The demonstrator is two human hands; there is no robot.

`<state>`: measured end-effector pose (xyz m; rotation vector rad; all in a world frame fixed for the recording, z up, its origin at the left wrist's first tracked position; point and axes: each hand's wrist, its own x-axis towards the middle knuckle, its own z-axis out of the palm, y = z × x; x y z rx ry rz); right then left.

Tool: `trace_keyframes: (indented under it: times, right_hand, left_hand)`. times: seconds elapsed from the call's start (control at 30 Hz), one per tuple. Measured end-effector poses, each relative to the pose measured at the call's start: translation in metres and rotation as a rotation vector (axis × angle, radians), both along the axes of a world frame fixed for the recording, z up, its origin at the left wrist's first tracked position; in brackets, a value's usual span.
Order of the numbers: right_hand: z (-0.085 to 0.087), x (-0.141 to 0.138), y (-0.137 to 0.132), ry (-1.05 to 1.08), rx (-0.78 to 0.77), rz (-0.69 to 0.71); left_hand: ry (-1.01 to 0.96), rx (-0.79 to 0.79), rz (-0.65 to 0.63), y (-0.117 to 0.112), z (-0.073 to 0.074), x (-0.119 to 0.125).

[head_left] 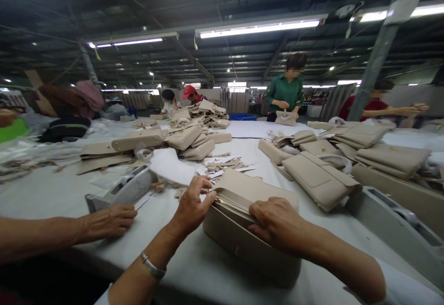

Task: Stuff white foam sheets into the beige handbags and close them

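Note:
A beige handbag [249,249] stands on the white table right in front of me, its flap [256,185] folded back and its top opening facing up. My left hand [194,203], with a silver bracelet at the wrist, is closed with thumb and fingers pinched at the left end of the opening, beside a gold-coloured zipper [224,201]. My right hand [277,224] is closed over the right part of the opening's edge, its fingertips partly hidden inside. Whether the zipper's pull is between my left fingers cannot be seen.
A co-worker's hand [111,222] rests on the table at left, near a grey holder [121,187]. Beige bags [189,136] are heaped behind paper and leather scraps [225,164]. More bags [319,178] and another grey holder [395,226] lie at right. A person in green [286,90] stands opposite.

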<state>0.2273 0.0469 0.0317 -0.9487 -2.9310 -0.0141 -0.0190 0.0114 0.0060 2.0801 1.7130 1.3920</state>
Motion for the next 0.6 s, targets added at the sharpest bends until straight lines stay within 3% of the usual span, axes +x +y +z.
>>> trace_keyframes:
  times: [0.1,0.2,0.3,0.47,0.6]
  right_hand:
    - [0.001,-0.001,0.004,0.005,-0.017,0.008]
    - [0.002,-0.001,0.008,-0.015,-0.025,0.025]
    - [0.002,0.0,0.011,-0.003,-0.034,0.048]
    - [0.003,0.005,0.017,0.013,-0.056,0.031]
    - [0.006,0.007,0.017,0.06,-0.13,-0.03]
  left_hand:
    - [0.196,0.055,-0.077,-0.004,0.018,0.001]
    - [0.571,-0.142,-0.239,0.002,0.037,0.008]
    - [0.718,-0.29,-0.278,0.016,0.044,0.012]
    - [0.675,-0.221,-0.29,0.026,0.036,0.009]
    - [0.626,-0.121,-0.276,0.021,0.018,0.004]
